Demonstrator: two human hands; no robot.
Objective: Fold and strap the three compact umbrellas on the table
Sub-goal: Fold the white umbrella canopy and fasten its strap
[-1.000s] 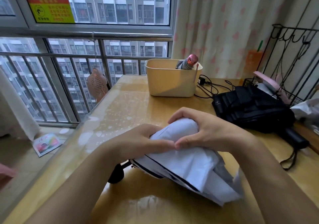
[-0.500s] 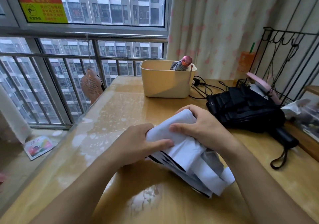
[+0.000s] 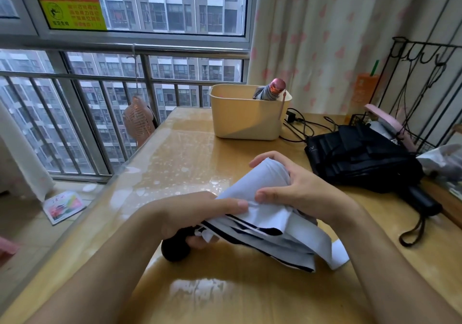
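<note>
A white compact umbrella [image 3: 260, 193] with dark trim lies slanted above the table in front of me, its cloth loose and its strap [image 3: 337, 256] hanging at the lower right. My left hand [image 3: 197, 213] grips its black handle [image 3: 175, 248], thumb laid on the cloth. My right hand [image 3: 295, 186] is curled round the canopy's upper end. A black umbrella [image 3: 362, 158] lies unstrapped at the right, handle toward me. A grey umbrella with a pink cap [image 3: 273, 90] stands in the cream bin [image 3: 240, 121].
Black cables [image 3: 300, 126] trail behind the bin. A wire rack [image 3: 422, 81] and a pink object [image 3: 385, 121] crowd the far right, beside a plastic bag [image 3: 442, 161]. The table's left edge [image 3: 82, 216] runs along a railed window.
The white umbrella has turned in my hands so its black handle shows under my left hand. My right hand has slid up to the canopy's far end.
</note>
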